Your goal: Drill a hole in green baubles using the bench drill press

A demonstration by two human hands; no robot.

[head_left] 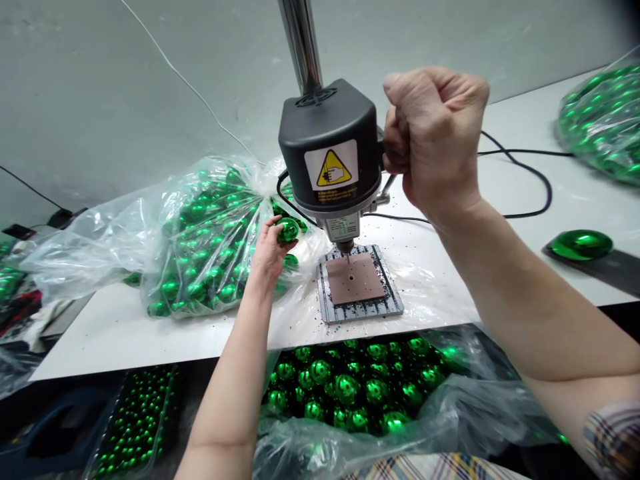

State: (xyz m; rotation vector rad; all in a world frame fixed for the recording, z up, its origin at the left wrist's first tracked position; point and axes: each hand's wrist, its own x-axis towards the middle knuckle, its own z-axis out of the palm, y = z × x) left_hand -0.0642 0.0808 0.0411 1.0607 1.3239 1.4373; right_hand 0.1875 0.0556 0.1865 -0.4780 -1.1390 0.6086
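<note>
A small bench drill press [327, 143] with a dark housing and a yellow warning label stands on the white table. My right hand [437, 130] is closed in a fist around its feed lever, at the right of the housing; the grip itself is hidden inside the fingers. Left of the chuck, my left hand [271, 248] holds a shiny green ball [287, 230] between thumb and fingers. Under the drill bit lies a brown pad [343, 288] with a small dark hole, on a slotted metal base [395, 308] scattered with dark chips.
A clear plastic bag [200, 253] full of green balls lies at the left. More balls [347, 390] fill an open bag below the table edge. At the right are another bag [603, 123], a green disc-like ornament [583, 245] and a black cable [547, 193].
</note>
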